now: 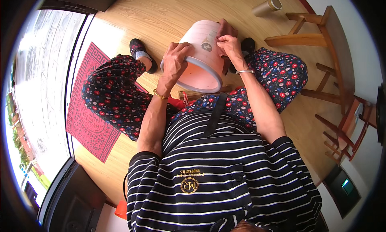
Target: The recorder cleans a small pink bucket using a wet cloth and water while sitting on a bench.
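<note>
A pale pink plastic bin (197, 36) with a grey rim lies tilted between my knees, its mouth towards me. My left hand (175, 58) grips the rim at the left, fingers over the outer wall. On the bin's other side, my right hand (230, 48) has its thumb and fingers pinched together on a brown cloth (226, 29) that lies along the wall. A worn grey sticker (207, 46) shows on the wall between my two hands. A few dark specks mark the bin's inside. Part of the cloth is hidden behind my right hand.
A tan cylindrical container (265, 7) stands on the wood floor beyond the bin. Wooden chairs (337, 57) line the right wall. At the left, a red patterned mat (93, 123) lies by the bright doorway (45, 66). An orange-red container (120, 210) is behind me.
</note>
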A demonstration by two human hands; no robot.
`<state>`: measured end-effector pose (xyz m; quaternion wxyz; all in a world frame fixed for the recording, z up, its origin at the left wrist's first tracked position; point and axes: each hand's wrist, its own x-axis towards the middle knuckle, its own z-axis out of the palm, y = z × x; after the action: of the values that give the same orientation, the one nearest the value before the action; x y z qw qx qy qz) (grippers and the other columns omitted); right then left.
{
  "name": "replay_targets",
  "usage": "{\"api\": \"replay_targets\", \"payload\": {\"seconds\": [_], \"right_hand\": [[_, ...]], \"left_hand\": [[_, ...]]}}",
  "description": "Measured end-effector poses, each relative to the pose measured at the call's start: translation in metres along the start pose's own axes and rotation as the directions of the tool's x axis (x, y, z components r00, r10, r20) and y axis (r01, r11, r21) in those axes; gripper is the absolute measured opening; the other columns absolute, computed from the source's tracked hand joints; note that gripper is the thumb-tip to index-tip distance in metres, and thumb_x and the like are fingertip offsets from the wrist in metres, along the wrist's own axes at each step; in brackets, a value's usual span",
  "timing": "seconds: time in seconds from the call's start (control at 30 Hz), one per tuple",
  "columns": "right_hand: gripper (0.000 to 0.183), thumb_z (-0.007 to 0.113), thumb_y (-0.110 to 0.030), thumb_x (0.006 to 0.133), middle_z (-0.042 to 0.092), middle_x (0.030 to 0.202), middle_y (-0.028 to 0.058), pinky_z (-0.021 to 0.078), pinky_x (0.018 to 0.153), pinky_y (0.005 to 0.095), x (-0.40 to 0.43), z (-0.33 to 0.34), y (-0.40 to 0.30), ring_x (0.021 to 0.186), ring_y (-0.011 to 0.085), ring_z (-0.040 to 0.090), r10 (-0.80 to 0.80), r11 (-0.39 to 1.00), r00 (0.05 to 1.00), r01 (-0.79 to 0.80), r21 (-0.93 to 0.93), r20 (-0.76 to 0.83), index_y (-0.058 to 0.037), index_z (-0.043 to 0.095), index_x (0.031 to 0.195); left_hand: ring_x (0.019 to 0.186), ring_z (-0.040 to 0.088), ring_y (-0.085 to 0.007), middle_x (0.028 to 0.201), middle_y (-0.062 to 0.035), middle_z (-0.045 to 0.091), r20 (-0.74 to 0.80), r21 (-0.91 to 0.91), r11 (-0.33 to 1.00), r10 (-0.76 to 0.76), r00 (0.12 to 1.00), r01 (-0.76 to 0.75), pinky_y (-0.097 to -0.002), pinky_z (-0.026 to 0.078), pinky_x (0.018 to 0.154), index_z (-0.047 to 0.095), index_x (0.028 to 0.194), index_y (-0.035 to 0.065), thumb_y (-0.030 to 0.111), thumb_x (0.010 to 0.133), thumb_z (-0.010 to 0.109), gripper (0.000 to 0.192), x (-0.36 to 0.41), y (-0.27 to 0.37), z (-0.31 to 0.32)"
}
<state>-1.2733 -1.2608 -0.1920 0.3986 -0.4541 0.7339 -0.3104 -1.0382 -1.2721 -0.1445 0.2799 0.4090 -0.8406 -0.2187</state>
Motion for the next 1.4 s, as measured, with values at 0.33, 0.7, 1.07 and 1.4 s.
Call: {"api": "replay_targets", "payload": {"seconds": [0.33, 0.7, 1.07, 1.4], "right_hand": [[0.013, 0.068, -0.005, 0.072, 0.062, 0.071, 0.0021, 0.0453, 0.061, 0.0234, -0.053, -0.004, -0.087, 0.067, 0.009, 0.056, -0.042, 0.992, 0.931, -0.004, 0.124, 0.362, 0.0021, 0.065, 0.083], [0.013, 0.065, -0.015, 0.071, 0.065, 0.079, 0.0158, 0.0484, 0.07, 0.0388, -0.024, -0.001, -0.02, 0.077, 0.031, 0.063, -0.176, 0.942, 0.981, 0.145, -0.303, -0.078, -0.004, 0.065, 0.078], [0.021, 0.067, -0.019, 0.071, 0.066, 0.083, 0.0163, 0.0485, 0.073, 0.0386, -0.019, 0.0, -0.004, 0.081, 0.0312, 0.063, 0.002, 0.981, 0.998, -0.014, -0.194, -0.065, -0.0035, 0.066, 0.084], [0.026, 0.065, -0.02, 0.076, 0.066, 0.09, 0.0139, 0.0489, 0.074, 0.0345, -0.003, 0.006, 0.021, 0.08, 0.0235, 0.063, 0.143, 0.99, 0.975, -0.138, 0.037, -0.169, -0.0001, 0.064, 0.092]], "left_hand": [[0.084, 0.054, -0.0282, 0.1, -0.0022, 0.063, -0.048, -0.013, 0.999, -0.046, 0.998, 0.046, -0.0364, 0.047, 0.075, 0.062, 0.093, 0.01, -0.006, 0.059, 0.056, 0.038, 0.0, -0.008, 0.004], [0.088, 0.053, -0.0289, 0.104, -0.0026, 0.062, 0.0, -0.008, 1.0, -0.009, 1.0, 0.009, -0.0364, 0.048, 0.076, 0.061, 0.097, 0.0087, -0.006, 0.058, 0.056, 0.042, -0.008, -0.003, 0.004], [0.088, 0.053, -0.0295, 0.103, -0.0044, 0.062, 0.0, -0.013, 1.0, 0.0, 1.0, 0.0, -0.0351, 0.047, 0.079, 0.061, 0.099, 0.0082, -0.009, 0.055, 0.053, 0.048, -0.006, -0.003, 0.002], [0.085, 0.052, -0.0279, 0.101, -0.0029, 0.062, -0.056, -0.028, 0.995, -0.093, 0.994, 0.091, -0.0358, 0.046, 0.077, 0.061, 0.094, 0.009, -0.007, 0.06, 0.055, 0.038, -0.009, -0.014, 0.006]]}}
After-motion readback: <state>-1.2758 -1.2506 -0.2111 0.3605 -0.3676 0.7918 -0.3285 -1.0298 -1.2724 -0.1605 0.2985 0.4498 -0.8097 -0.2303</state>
